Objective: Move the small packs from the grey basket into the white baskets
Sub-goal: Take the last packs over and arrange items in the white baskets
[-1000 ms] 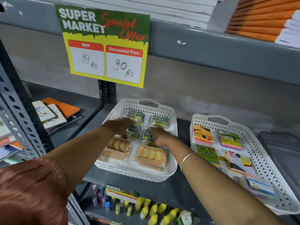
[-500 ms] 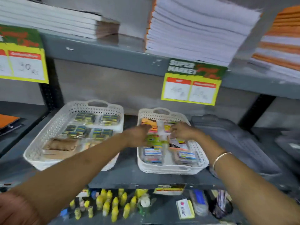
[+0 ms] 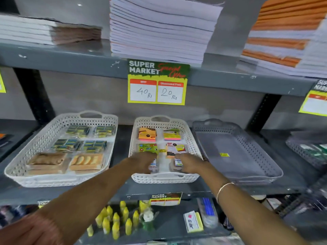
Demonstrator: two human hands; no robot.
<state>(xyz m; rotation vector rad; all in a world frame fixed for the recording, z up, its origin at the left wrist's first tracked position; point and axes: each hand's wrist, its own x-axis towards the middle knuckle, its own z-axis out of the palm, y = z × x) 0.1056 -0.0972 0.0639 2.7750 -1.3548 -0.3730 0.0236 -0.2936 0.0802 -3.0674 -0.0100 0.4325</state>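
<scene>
A second ago I was fussing over the bigger white basket [image 3: 60, 149] on the left, both hands on its packs. Now I've slid over – that one sits alone with its rows of wrapped packs, done as far as I can judge.

Next along, the middle white basket [image 3: 164, 177] is where I'm at. My left hand [image 3: 143, 160] is down on the near-left pack [image 3: 153, 165] and my right hand [image 3: 190, 164] on the near-right pack [image 3: 177, 164], fingers curled low over them. Honestly can't tell from here whether I'm pinching them or just pressing them straight. The four sticky-note packs [image 3: 147, 133] behind sit in a tidy grid, two by two.

Further right, the grey basket [image 3: 237, 156] looks empty – only a small yellow label [image 3: 224, 154] on its floor. So I reckon the moving is finished and this is just squaring up the last row.

All three baskets sit side by side on a dark grey metal shelf [image 3: 122, 137], close but not touching as far as I can see. Above hangs a price sign [image 3: 157, 82] reading 40 and 20, under stacks of notebooks [image 3: 159, 30]. Below there's a shelf with yellow glue bottles [image 3: 115, 221]. Right edge is blurry; another grey basket [image 3: 307, 152] holds something I can't make out.
</scene>
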